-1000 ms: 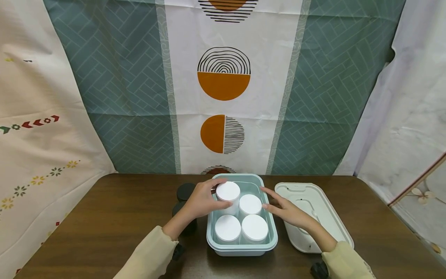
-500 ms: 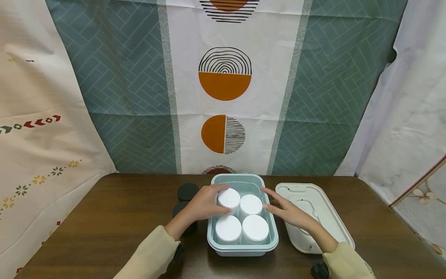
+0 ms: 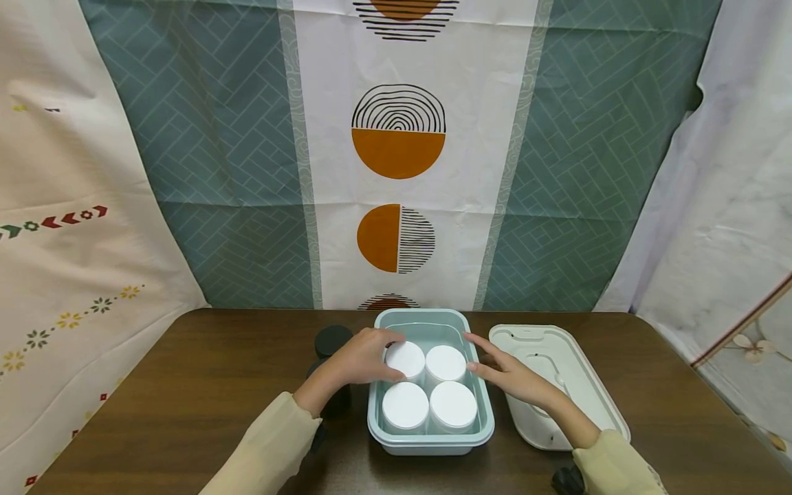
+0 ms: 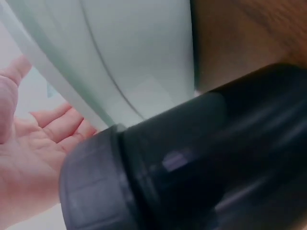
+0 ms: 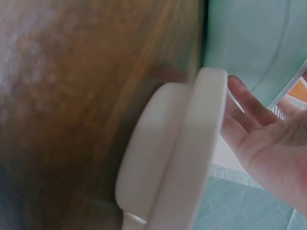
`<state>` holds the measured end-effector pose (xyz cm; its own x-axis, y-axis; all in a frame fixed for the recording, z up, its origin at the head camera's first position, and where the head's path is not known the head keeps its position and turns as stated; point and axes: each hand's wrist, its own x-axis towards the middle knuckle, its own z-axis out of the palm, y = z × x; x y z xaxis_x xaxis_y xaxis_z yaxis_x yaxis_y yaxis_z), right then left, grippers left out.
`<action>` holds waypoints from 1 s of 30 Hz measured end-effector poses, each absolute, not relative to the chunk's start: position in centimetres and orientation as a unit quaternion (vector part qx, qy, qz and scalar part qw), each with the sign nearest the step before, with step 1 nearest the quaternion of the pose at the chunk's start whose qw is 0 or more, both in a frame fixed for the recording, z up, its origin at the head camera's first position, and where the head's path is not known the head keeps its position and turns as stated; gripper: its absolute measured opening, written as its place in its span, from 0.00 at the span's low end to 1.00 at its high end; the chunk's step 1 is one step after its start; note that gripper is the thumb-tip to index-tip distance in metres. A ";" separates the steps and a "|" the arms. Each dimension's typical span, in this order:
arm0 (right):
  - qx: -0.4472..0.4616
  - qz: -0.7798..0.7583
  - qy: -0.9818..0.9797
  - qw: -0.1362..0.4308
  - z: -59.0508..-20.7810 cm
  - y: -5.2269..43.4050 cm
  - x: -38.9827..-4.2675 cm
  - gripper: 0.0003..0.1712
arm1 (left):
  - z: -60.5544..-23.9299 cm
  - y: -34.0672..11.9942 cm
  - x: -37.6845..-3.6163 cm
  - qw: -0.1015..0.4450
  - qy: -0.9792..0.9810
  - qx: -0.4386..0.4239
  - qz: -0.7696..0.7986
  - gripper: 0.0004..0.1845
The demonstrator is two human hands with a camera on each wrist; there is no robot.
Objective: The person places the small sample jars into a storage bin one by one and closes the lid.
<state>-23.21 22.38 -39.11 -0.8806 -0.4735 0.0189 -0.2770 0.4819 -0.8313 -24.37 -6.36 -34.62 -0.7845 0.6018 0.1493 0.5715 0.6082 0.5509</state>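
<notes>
one jar [image 3: 410, 359] sits lower, left hand [image 3: 364, 356] clasping it, right hand [image 3: 511, 377] spread against the tub [image 3: 431, 441].

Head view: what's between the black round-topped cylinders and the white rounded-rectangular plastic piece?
A pale-blue rectangular plastic tub holding four white cylindrical jars, visible in the head view. The left hand and right hand also partly overlap that stretch.

The dark wood-grain surface [image 3: 185, 392] bore a pale blue plastic tub [image 3: 431, 450], between two black canisters [image 3: 333, 340] and a white lid [image 3: 583, 375].
</notes>
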 end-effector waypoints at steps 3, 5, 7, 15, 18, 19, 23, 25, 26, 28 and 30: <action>-0.218 -0.459 0.855 0.108 -39.1 22.4 -23.2 0.35 | -34.4 -6.4 -24.4 0.037 0.899 0.326 0.290 0.28; -0.217 -0.458 0.855 0.109 -39.2 22.4 -23.2 0.35 | -34.3 -6.5 -24.4 0.046 0.900 0.326 0.284 0.28; -0.217 -0.457 0.855 0.110 -39.2 22.4 -23.2 0.35 | -34.2 -6.5 -24.4 0.056 0.901 0.328 0.279 0.27; -0.219 -0.460 0.853 0.111 -39.1 22.3 -23.1 0.35 | -34.2 -7.1 -23.9 0.062 0.900 0.332 0.275 0.25; -0.216 -0.457 0.855 0.112 -39.0 22.3 -23.1 0.35 | -34.1 -7.6 -23.6 0.048 0.896 0.339 0.282 0.24; -0.215 -0.457 0.856 0.112 -39.0 22.3 -23.1 0.35 | -34.1 -7.8 -23.5 0.043 0.894 0.343 0.285 0.24; -0.216 -0.452 0.858 0.109 -38.9 22.4 -23.1 0.35 | -33.8 -8.9 -22.9 0.020 0.887 0.348 0.303 0.25; -0.221 -0.451 0.858 0.107 -38.9 22.4 -23.1 0.35 | -33.7 -9.6 -22.6 0.008 0.885 0.346 0.310 0.25; -0.223 -0.451 0.858 0.106 -38.9 22.4 -23.1 0.35 | -33.7 -9.9 -22.5 0.003 0.886 0.341 0.315 0.25; -0.226 -0.451 0.857 0.106 -38.9 22.4 -23.1 0.35 | -33.7 -10.7 -22.2 -0.005 0.884 0.332 0.330 0.25; -0.223 -0.453 0.856 0.107 -38.9 22.3 -23.1 0.35 | -33.8 -11.4 -22.0 -0.015 0.882 0.320 0.345 0.25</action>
